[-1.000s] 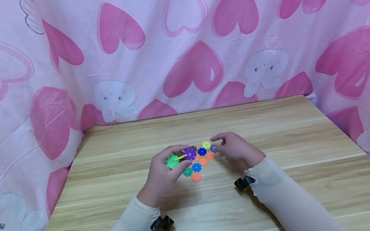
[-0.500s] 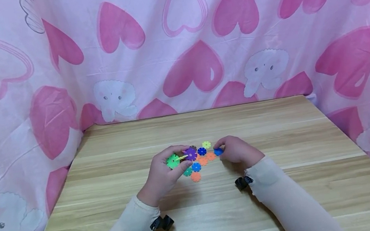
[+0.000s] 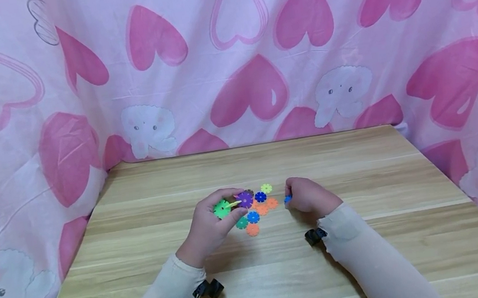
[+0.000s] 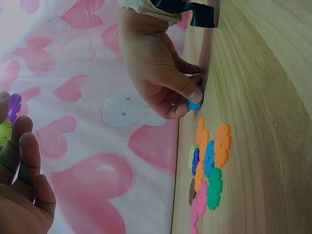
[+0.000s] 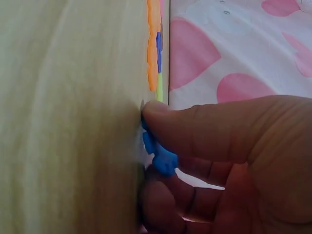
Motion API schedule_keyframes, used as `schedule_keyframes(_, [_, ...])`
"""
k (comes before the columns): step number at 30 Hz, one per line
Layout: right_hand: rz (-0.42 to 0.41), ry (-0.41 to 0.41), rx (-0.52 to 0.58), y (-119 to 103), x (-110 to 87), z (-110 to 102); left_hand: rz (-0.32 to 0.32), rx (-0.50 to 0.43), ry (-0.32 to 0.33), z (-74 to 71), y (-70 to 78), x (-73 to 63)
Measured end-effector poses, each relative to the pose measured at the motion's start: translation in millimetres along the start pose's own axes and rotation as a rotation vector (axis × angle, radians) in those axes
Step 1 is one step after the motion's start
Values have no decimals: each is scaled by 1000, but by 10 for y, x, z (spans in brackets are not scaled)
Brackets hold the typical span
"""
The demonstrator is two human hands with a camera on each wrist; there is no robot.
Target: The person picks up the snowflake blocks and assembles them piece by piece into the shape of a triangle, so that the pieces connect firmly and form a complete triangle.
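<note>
Midway between the bench's (image 3: 266, 286) side edges, my right hand (image 3: 308, 195) pinches the blue disc (image 3: 288, 198), seemingly leaving some slots free; my left hand (image 3: 207, 221) grips joined discs (image 3: 221, 209), likely steadying them.

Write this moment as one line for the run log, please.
left hand: holds green disc, purple disc | right hand: pinches blue disc | table: other discs lie near hands
</note>
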State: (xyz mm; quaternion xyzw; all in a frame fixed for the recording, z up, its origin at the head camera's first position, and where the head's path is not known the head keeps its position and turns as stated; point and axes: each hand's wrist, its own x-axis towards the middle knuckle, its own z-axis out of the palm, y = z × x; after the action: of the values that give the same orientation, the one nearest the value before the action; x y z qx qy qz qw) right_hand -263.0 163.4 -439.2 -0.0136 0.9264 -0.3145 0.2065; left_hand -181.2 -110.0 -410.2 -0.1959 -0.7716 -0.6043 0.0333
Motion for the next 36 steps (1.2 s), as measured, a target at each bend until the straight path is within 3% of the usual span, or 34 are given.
schedule_keyframes(7, [-118, 78, 73, -70, -9, -28, -4, -3, 8, -14, 2, 7])
schedule_keyframes(12, [-320, 168, 292, -186, -85, -77, -34, -3, 13, -23, -10, 16])
schedule_keyframes(17, [-533, 154, 480, -363, -293, -121, -47, -10, 16, -30, -8, 23])
schedule_keyframes(25, [-755, 136, 492, -519, -555, -90, -27, -36, 21, -30, 27, 18])
schedule_keyframes(36, [-848, 167, 482, -570, -614, -23, -23, -60, 15, -28, 24, 17])
